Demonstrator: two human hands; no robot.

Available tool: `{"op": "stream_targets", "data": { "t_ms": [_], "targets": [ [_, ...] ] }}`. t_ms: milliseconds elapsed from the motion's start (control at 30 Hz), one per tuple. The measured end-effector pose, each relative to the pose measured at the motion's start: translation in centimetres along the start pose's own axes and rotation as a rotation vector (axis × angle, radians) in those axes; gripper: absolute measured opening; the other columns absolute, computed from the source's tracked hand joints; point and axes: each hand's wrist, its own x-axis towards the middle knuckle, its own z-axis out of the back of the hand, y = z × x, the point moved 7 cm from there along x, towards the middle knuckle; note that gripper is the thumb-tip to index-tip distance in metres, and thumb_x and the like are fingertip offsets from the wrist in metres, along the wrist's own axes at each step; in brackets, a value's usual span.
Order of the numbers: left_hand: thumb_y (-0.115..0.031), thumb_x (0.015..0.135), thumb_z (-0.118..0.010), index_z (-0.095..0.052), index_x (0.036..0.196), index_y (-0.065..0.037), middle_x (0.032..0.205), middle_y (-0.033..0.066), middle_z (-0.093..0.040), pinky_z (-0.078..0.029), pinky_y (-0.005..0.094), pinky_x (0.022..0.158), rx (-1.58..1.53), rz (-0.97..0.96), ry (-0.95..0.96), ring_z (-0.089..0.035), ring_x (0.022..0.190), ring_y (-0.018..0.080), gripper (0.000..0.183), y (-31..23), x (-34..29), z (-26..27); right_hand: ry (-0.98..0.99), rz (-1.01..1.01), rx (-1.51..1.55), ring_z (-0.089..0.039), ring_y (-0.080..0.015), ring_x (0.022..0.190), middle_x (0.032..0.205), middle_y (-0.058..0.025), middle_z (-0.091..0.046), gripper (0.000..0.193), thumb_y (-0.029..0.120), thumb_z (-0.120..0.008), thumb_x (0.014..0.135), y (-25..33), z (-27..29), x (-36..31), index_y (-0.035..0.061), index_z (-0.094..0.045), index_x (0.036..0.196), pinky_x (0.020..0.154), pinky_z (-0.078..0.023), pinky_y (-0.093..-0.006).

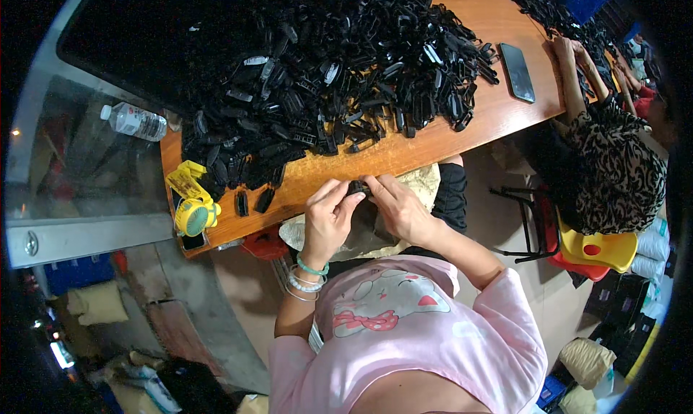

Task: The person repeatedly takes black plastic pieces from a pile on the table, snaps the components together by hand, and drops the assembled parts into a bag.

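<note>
Both my hands pinch one small black plastic clip (pixel 356 189) at the table edge (pixel 404 154): left hand (pixel 326 219), right hand (pixel 395 206), fingers closed, steadying it near the pile (pixel 339 67).

We hold a small plastic part (pixel 356 189) between our left hand (pixel 326 219) and right hand (pixel 398 208), just off the near edge of the wooden table (pixel 404 150). Behind our hands a large heap of plastic parts (pixel 339 67) lies on the table, reaching to its far side. A few loose parts (pixel 253 201) lie at the heap's near left. Left of those, at the table's near-left corner, sits a small handheld fan (pixel 193 213). A water bottle (pixel 135 121) lies on its side beyond the table's left end. To the right of the heap a phone (pixel 517 72) lies flat on the table. Further right, another person's arms (pixel 577 71) reach onto the table.
</note>
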Motion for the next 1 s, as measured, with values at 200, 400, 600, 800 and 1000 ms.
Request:
{"op": "stream_targets", "data": {
  "t_ms": [200, 400, 600, 800, 1000],
  "targets": [
    [-0.002, 0.086, -0.058, -0.059, 0.104, 0.010, 0.088, 0.0085, -0.058, -0.048, 0.0227, 0.054, -0.511, 0.329, -0.084, -0.059, 0.063, 0.0134, 0.022, 1.9, -1.5, -0.6, -0.165, -0.087, 0.345, -0.058, -0.0272, 0.088, 0.101, -0.0140, -0.056, 0.042, -0.001, -0.064, 0.075, -0.3, 0.6, 0.7, -0.0006, -0.055, 0.117, 0.076, -0.047, -0.0331],
    [-0.001, 0.086, -0.055, -0.060, 0.108, 0.007, 0.087, 0.0079, -0.058, -0.043, 0.0198, 0.050, -0.779, 0.393, -0.040, -0.055, 0.060, 0.0099, 0.024, 3.5, -3.3, -0.7, -0.163, -0.317, 0.650, -0.058, -0.0234, 0.076, 0.079, -0.0101, -0.060, 0.018, 0.005, -0.069, 0.073, -1.7, -0.8, 0.4, -0.0004, -0.065, 0.090, 0.068, -0.045, -0.0307],
    [-0.032, 0.094, -0.045, -0.058, 0.100, 0.000, 0.061, -0.0015, -0.043, -0.028, 0.0206, 0.043, -1.178, 0.510, -0.377, -0.036, 0.048, 0.0072, 0.035, 7.7, -5.7, 1.8, -0.130, -0.158, -0.046, -0.057, -0.0296, 0.072, 0.083, -0.0135, -0.055, 0.016, 0.003, -0.063, 0.078, -2.3, -1.9, 3.1, 0.0000, -0.060, 0.093, 0.061, -0.046, -0.0357],
    [-0.017, 0.089, -0.058, -0.052, 0.078, -0.004, 0.058, 0.0035, -0.051, -0.036, 0.0259, 0.044, -0.111, 0.402, -0.634, -0.044, 0.044, 0.0131, 0.018, 9.3, -6.6, 9.6, -0.254, -0.128, -0.426, -0.052, -0.0333, 0.078, 0.089, -0.0136, -0.052, 0.014, 0.005, -0.064, 0.072, -5.4, -0.4, 3.8, 0.0019, -0.059, 0.085, 0.066, -0.043, -0.0424],
    [-0.013, 0.085, -0.061, -0.057, 0.105, -0.002, 0.066, 0.0165, -0.054, -0.044, 0.0377, 0.057, 0.809, 0.220, -0.439, -0.055, 0.056, 0.0315, 0.022, 7.8, -5.1, 9.2, -0.186, -0.083, -0.208, -0.055, -0.0325, 0.085, 0.099, -0.0140, -0.054, 0.017, 0.003, -0.065, 0.074, -5.4, -1.8, 2.3, 0.0018, -0.059, 0.090, 0.070, -0.046, -0.0389]
  ]
}}
